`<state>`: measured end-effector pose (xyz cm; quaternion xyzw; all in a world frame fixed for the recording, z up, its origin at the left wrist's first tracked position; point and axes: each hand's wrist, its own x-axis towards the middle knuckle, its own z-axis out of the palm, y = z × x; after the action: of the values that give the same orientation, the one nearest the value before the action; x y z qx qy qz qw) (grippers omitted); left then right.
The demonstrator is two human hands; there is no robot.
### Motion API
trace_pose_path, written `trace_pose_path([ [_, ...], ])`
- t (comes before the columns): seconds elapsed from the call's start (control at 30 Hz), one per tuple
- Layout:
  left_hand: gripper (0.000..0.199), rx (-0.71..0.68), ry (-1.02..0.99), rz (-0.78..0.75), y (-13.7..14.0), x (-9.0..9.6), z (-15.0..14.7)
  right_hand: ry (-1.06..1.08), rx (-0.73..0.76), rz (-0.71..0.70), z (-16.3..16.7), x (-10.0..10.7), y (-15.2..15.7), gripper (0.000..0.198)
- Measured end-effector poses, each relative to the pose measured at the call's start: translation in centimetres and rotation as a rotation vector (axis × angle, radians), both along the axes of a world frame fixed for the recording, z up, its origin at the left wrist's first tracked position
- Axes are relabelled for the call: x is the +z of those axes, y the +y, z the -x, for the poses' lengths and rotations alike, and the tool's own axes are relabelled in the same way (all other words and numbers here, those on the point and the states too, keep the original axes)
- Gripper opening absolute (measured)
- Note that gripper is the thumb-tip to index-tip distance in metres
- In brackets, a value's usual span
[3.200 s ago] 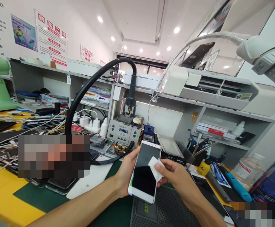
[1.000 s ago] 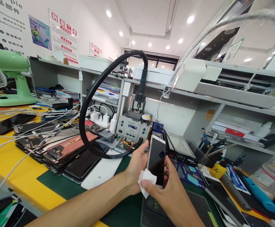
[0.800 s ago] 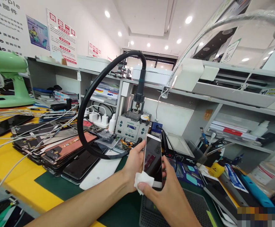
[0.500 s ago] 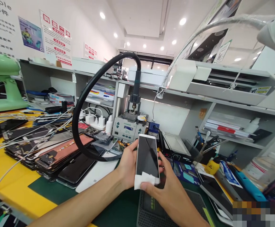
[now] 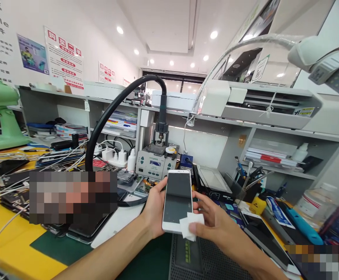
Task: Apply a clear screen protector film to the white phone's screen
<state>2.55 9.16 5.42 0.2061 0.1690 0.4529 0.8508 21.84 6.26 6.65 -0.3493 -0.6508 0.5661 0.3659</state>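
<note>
A white-framed smartphone (image 5: pixel 179 198) with a dark screen is held upright and slightly tilted over the bench. My left hand (image 5: pixel 154 206) is closed around its left side, the palm behind it. In my right hand (image 5: pixel 208 219) a small folded white wipe (image 5: pixel 188 224) is pinched under the thumb, against the phone's lower right corner. The other right fingers curl beside the phone's right edge. Below lies a black perforated mat (image 5: pixel 216 258) on a green work mat (image 5: pixel 149 252).
Behind the phone stands a hot air station (image 5: pixel 154 163) with a looping black hose (image 5: pixel 108 112). Stacked phone parts (image 5: pixel 14 202) and white cables lie left. To the right are a yellow bottle (image 5: pixel 257 204), a blue-handled tool (image 5: pixel 305 227) and a clear jug (image 5: pixel 315 202). A lamp (image 5: pixel 312 58) hangs upper right.
The wipe has slid from the phone's lower left to its lower right corner, uncovering the bottom bezel. The right hand moved right with it. The whole view has shifted slightly.
</note>
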Motion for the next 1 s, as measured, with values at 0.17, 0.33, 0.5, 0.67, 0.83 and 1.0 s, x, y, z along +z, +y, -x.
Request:
trace_pose_path([
  [0.17, 0.059, -0.004, 0.003, -0.032, -0.5, -0.2, -0.7, -0.028, -0.086, -0.052, -0.1, 0.7, 0.4, 0.042],
  [0.33, 0.064, -0.142, -0.004, -0.088, -1.1, -0.1, -1.2, -0.011, -0.224, -0.006, -0.3, 0.7, 0.6, 0.039],
  [0.5, 0.078, -0.259, 0.005, -0.133, -1.3, 0.1, -1.3, 0.029, -0.36, -0.044, -0.5, 0.6, 0.9, 0.045],
  [0.67, 0.082, -0.336, 0.002, -0.17, -1.0, -1.0, -1.4, 0.139, -0.334, 0.002, -1.1, 1.1, 1.2, 0.041],
  [0.83, 0.089, -0.408, 0.095, -0.162, -0.8, -1.7, -1.3, 0.209, -0.282, 0.083, -1.2, 1.3, 1.4, 0.039],
  [1.0, 0.087, -0.424, 0.16, -0.193, -1.4, -1.5, -1.6, 0.128, -0.338, 0.12, -0.7, 1.2, 1.2, 0.037],
])
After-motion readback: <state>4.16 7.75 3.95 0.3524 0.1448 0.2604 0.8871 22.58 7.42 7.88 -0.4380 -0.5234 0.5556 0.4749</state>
